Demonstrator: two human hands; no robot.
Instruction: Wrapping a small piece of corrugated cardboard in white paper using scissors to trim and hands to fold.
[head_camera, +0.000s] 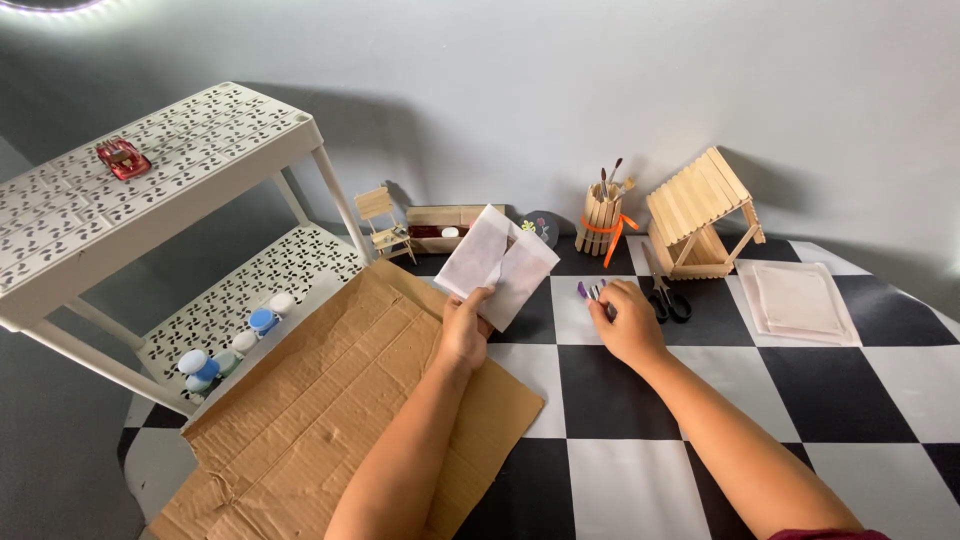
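Two hands apart, left hand (466, 330) pinching creased white paper (497, 264), right hand (627, 322) gripping purple-tipped pens (590, 291), corrugated cardboard (340, 400) nearby

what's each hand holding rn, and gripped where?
Left hand pinches the folded white paper by its lower edge. Right hand rests on small purple-tipped pens on the checkered mat; whether it grips them cannot be told.

Soft, even light from above left throws blurred shadows rightward behind the white shelf (160, 170) and stick house (700, 215); edges bow slightly, focus stays sharp.
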